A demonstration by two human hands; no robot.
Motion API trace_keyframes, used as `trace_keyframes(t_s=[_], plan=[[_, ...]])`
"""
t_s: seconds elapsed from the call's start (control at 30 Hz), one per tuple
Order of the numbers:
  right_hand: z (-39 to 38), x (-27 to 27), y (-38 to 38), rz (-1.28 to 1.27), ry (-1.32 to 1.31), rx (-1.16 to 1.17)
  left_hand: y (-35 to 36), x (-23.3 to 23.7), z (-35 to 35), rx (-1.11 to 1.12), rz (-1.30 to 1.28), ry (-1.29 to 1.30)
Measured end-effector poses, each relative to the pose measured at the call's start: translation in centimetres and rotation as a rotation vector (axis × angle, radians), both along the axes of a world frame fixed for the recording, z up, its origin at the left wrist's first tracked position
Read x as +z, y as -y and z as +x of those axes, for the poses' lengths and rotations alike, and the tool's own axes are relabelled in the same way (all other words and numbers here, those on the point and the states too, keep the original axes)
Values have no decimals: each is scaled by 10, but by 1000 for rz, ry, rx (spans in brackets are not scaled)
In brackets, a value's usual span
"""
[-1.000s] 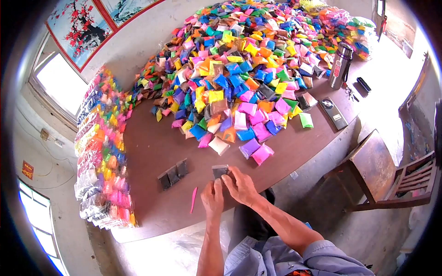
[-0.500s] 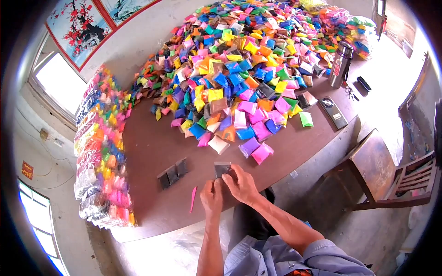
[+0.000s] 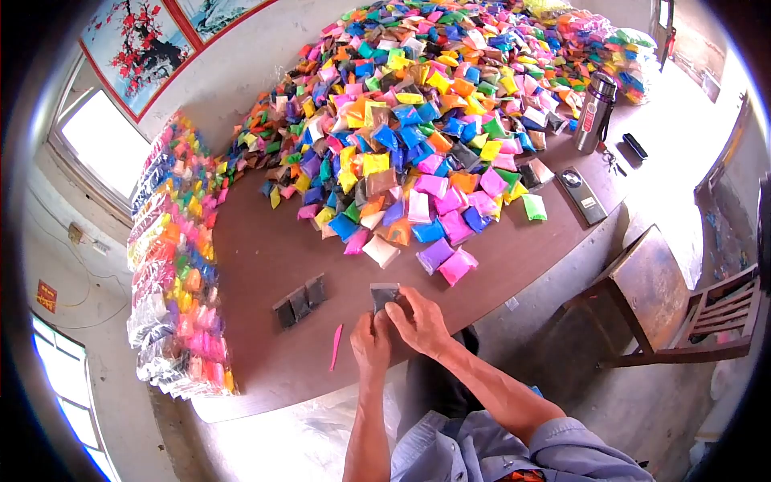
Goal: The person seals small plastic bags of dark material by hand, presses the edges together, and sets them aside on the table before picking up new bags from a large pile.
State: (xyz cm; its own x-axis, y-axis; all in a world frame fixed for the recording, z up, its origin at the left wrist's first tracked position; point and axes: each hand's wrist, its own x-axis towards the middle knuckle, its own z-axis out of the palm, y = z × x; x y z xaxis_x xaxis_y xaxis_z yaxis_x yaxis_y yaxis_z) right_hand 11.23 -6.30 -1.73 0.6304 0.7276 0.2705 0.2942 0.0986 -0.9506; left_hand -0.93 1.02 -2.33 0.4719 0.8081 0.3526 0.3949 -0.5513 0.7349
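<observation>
Between my two hands, near the table's front edge, is a small black packet (image 3: pixel 384 296) with a clear top edge. My left hand (image 3: pixel 372 341) is closed at its lower left corner. My right hand (image 3: pixel 419 323) pinches its right side, thumb across the front. To the left, a joined strip of black packets (image 3: pixel 299 303) lies on the brown table (image 3: pixel 257 241). A thin pink tool (image 3: pixel 336 347) rests left of my left hand.
A large heap of coloured packets (image 3: pixel 418 136) covers the back of the table. Stacked bagged packets (image 3: pixel 181 265) line the left edge. At the right are a steel flask (image 3: pixel 595 114), keys (image 3: pixel 615 164), a black case (image 3: pixel 634 146), a scale-like device (image 3: pixel 581 195) and a wooden chair (image 3: pixel 650 297).
Both hands hold nearly the same pose. The black packet and the right hand's fingertips have shifted very slightly left.
</observation>
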Motion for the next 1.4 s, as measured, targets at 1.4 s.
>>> trace_keyframes(t_s=[1.4], plan=[[1, -1, -2, 45, 14, 31, 0, 8, -2, 19, -205, 197]])
